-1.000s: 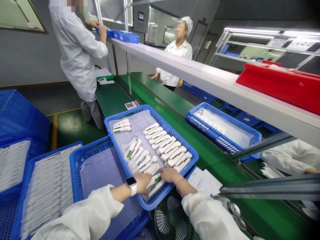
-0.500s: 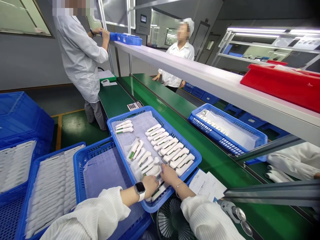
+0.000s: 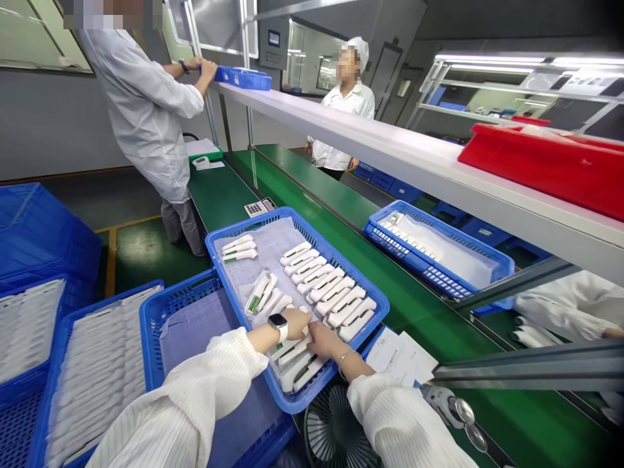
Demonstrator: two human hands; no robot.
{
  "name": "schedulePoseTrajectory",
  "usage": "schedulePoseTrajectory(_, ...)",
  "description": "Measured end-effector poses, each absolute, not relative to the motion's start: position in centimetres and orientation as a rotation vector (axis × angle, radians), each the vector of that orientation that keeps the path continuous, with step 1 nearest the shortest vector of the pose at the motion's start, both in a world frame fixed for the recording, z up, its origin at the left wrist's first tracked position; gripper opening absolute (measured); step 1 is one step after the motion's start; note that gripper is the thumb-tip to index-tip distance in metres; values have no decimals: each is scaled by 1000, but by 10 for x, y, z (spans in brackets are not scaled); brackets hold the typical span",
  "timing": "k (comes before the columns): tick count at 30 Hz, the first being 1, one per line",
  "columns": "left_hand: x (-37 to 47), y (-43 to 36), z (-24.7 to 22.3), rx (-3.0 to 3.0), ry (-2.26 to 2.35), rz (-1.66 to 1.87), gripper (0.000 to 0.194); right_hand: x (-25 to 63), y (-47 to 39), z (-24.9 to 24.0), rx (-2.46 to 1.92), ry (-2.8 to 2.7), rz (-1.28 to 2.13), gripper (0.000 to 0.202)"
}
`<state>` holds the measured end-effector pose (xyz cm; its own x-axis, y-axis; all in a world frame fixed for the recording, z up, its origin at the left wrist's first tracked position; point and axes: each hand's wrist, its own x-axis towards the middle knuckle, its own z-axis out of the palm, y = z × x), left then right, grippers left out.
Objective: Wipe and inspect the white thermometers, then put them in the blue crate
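A blue basket (image 3: 221,260) lined with pale sheets holds white handheld devices (image 3: 331,296) in a row along its right side, with more near its left and front. My left hand (image 3: 295,323), with a watch at the wrist, is over the devices in the lower middle, fingers bent down and partly hidden. Close beside it on the right, my right hand (image 3: 324,340) has its fingers curled at the devices' ends. What either hand grips, if anything, is hidden.
Blue baskets (image 3: 151,338) stand at the left, one full of wrapped white devices (image 3: 100,364). A black fan (image 3: 338,426) is below, papers (image 3: 402,356) at the right. Another blue basket (image 3: 439,250) lies across the green belt. Two people stand beyond; a white sleeve (image 3: 568,302) shows at right.
My left hand has moved up and forward across the devices, uncovering those near the basket's front. My right hand has shifted slightly left and down. The view has shifted a little.
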<state>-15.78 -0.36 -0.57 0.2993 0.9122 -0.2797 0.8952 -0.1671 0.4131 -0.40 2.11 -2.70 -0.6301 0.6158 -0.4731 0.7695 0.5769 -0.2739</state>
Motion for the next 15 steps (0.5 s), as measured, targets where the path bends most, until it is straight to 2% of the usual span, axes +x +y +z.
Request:
schedulePoseTrajectory(5,-189,-18,18,1958,1757,328,42,-1,22,-21,992,2493,-695,36)
schedulePoseTrajectory(8,-200,-36,14,1832,1875,425,38,-3,20,-20,979,2477,-667,29)
schedulePoseTrajectory(15,-197,-67,-11,1668,1963,293,33,-6,23,-18,1085,2448,-535,28)
